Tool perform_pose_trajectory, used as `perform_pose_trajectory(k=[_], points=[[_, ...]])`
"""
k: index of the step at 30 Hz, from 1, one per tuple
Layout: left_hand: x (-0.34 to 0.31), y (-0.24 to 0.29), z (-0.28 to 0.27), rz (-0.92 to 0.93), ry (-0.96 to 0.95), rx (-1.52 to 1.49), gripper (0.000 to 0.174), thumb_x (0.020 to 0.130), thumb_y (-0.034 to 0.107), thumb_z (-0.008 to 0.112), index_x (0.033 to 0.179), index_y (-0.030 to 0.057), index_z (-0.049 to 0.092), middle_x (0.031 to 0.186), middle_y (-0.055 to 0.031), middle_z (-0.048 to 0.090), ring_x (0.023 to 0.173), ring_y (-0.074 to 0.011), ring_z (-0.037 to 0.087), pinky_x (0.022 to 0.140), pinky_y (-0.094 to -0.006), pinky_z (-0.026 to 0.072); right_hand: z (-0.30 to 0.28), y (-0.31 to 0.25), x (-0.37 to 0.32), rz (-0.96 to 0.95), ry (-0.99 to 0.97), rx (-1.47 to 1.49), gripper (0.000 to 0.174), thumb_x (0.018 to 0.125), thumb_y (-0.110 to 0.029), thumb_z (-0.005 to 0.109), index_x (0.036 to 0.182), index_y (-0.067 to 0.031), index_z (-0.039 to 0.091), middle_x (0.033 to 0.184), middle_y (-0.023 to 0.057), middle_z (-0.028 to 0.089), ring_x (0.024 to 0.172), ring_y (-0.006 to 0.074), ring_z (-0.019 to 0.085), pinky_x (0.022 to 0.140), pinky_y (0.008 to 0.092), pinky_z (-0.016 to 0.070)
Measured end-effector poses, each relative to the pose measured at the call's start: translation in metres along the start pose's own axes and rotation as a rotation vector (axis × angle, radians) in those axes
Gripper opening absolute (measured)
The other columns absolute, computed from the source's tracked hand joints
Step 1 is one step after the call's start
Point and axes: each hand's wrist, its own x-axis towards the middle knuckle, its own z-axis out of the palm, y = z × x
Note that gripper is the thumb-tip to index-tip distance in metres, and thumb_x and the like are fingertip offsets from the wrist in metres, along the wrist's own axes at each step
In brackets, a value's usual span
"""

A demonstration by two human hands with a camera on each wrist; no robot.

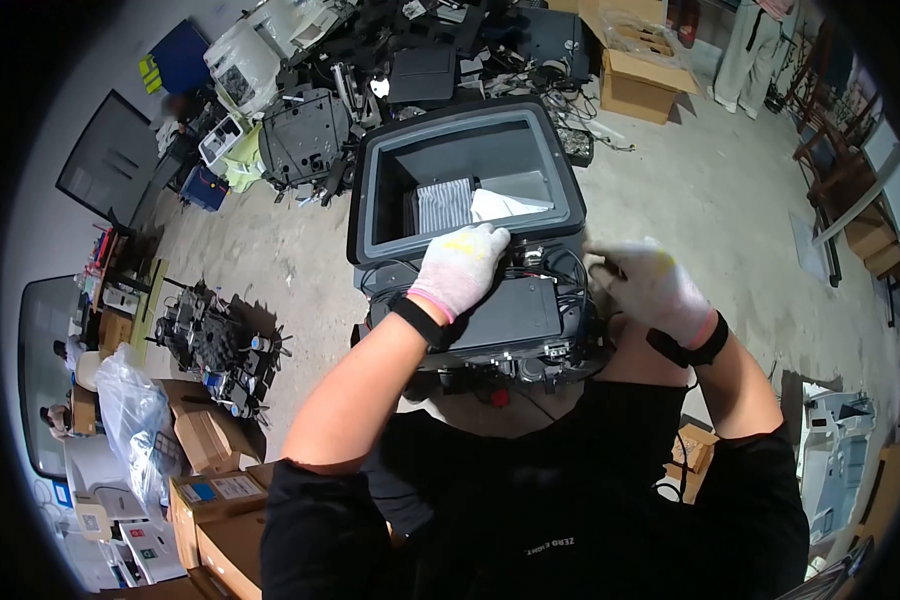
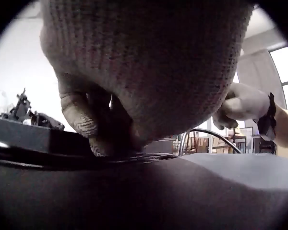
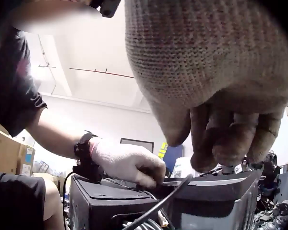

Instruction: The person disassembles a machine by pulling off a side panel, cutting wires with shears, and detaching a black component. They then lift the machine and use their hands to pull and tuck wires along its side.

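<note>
A black machine (image 1: 515, 320) with an open grey-rimmed cavity (image 1: 370, 215) sits against my lap. Inside the cavity lie a striped part (image 1: 443, 205) and a white sheet (image 1: 500, 207). My gloved left hand (image 1: 462, 262) lies on the machine's top edge, its curled fingertips (image 2: 81, 120) pinching at wires (image 1: 545, 265) there. At the machine's right side my gloved right hand (image 1: 642, 280) has thumb and curled fingers closed round a thin black cable (image 3: 170, 199). The right wrist view shows the left hand (image 3: 129, 163) on the machine's top.
The concrete floor (image 1: 690, 190) holds a heap of black and white machine parts (image 1: 310, 90) at the back. A cardboard box (image 1: 640, 85) stands back right, more boxes (image 1: 215, 500) and a plastic bag (image 1: 135, 410) at near left. A dismantled assembly (image 1: 215, 345) lies left.
</note>
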Motion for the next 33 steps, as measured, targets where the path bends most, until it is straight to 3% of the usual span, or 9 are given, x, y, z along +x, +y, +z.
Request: perform_pose_trajectory(k=[4, 6, 11, 14, 17, 25, 27, 31, 33], points=[[0.016, 0.007, -0.006, -0.012, -0.109, 0.083, 0.016, 0.095, 0.021, 0.064, 0.101, 0.0068, 0.066, 0.096, -0.0176, 0.069, 0.088, -0.0377, 0.069, 0.077, -0.0465, 0.056, 0.021, 0.011, 0.029, -0.306, 0.156, -0.111, 0.02, 0.088, -0.011, 0.071, 0.108, -0.0057, 0.073, 0.096, 0.0142, 0.07, 0.087, 0.0367, 0.068, 0.077, 0.0408, 0.0563], [0.026, 0.017, -0.024, -0.11, 0.078, -0.142, 0.016, 0.096, 0.021, 0.064, 0.101, 0.0062, 0.066, 0.096, -0.0187, 0.069, 0.091, -0.0387, 0.069, 0.079, -0.0468, 0.0558, 0.028, 0.005, 0.043, -0.309, 0.136, -0.117, 0.019, 0.087, -0.012, 0.071, 0.105, -0.0072, 0.073, 0.097, 0.0128, 0.067, 0.087, 0.0355, 0.067, 0.077, 0.0412, 0.0557], [0.018, 0.01, -0.062, -0.308, -0.106, -0.426, 0.021, 0.094, 0.021, 0.065, 0.101, 0.0012, 0.069, 0.098, -0.0209, 0.071, 0.095, -0.0404, 0.068, 0.084, -0.0444, 0.0535, 0.036, -0.007, 0.063, -0.433, -0.005, -0.206, 0.021, 0.088, -0.018, 0.072, 0.104, -0.0056, 0.072, 0.096, 0.0117, 0.068, 0.092, 0.0333, 0.067, 0.08, 0.0432, 0.0547], [-0.005, -0.004, -0.066, -0.459, -0.088, -0.576, 0.025, 0.093, 0.014, 0.064, 0.114, -0.0001, 0.065, 0.084, -0.0092, 0.068, 0.078, -0.017, 0.066, 0.075, -0.0324, 0.0532, 0.029, -0.028, 0.068, -0.419, -0.041, -0.232, 0.02, 0.088, -0.018, 0.072, 0.104, -0.0047, 0.071, 0.096, 0.0128, 0.068, 0.093, 0.0341, 0.067, 0.08, 0.0449, 0.054], [-0.028, -0.022, -0.056, -0.437, -0.137, -0.848, 0.029, 0.093, 0.014, 0.065, 0.118, -0.0002, 0.063, 0.083, -0.0002, 0.062, 0.071, -0.0064, 0.056, 0.066, -0.0246, 0.0489, 0.04, -0.028, 0.078, -0.436, -0.043, -0.211, 0.019, 0.089, -0.018, 0.071, 0.103, -0.0044, 0.07, 0.097, 0.0143, 0.067, 0.093, 0.0354, 0.066, 0.08, 0.046, 0.0533], [-0.028, -0.015, -0.095, -0.598, -0.189, -1.345, 0.03, 0.1, 0.024, 0.065, 0.117, 0.0001, 0.061, 0.083, 0.0021, 0.059, 0.065, -0.0044, 0.051, 0.058, -0.0196, 0.0415, 0.072, -0.044, 0.102, -0.615, -0.218, -0.174, 0.024, 0.095, -0.023, 0.066, 0.106, -0.0018, 0.071, 0.097, 0.0162, 0.069, 0.093, 0.0371, 0.067, 0.082, 0.0442, 0.0526], [-0.032, -0.013, -0.098, -0.524, -0.01, -1.401, 0.039, 0.102, 0.028, 0.066, 0.127, -0.0006, 0.061, 0.092, -0.0006, 0.063, 0.073, -0.0048, 0.055, 0.066, -0.0204, 0.0456, 0.061, -0.068, 0.101, -0.159, -0.443, 0.081, 0.027, 0.1, -0.026, 0.063, 0.102, 0.0004, 0.071, 0.092, 0.0165, 0.07, 0.089, 0.0344, 0.067, 0.08, 0.0413, 0.0516], [-0.043, -0.008, -0.08, -0.387, 0.001, -1.058, 0.035, 0.099, 0.025, 0.07, 0.121, -0.0022, 0.068, 0.107, -0.0055, 0.072, 0.096, -0.0123, 0.066, 0.088, -0.0294, 0.0543, 0.078, -0.056, 0.101, -0.127, -0.528, 0.268, 0.034, 0.101, -0.031, 0.063, 0.1, 0.0029, 0.07, 0.083, 0.0167, 0.068, 0.082, 0.029, 0.066, 0.076, 0.0397, 0.0506], [-0.044, -0.003, -0.066, -0.405, 0.139, -0.943, 0.028, 0.097, 0.022, 0.071, 0.112, -0.0014, 0.07, 0.098, -0.0082, 0.073, 0.091, -0.0152, 0.068, 0.085, -0.0308, 0.0546, 0.071, -0.064, 0.098, -0.119, -0.595, 0.221, 0.034, 0.101, -0.031, 0.063, 0.101, 0.0024, 0.07, 0.084, 0.0175, 0.068, 0.083, 0.0305, 0.067, 0.078, 0.0402, 0.0508]])
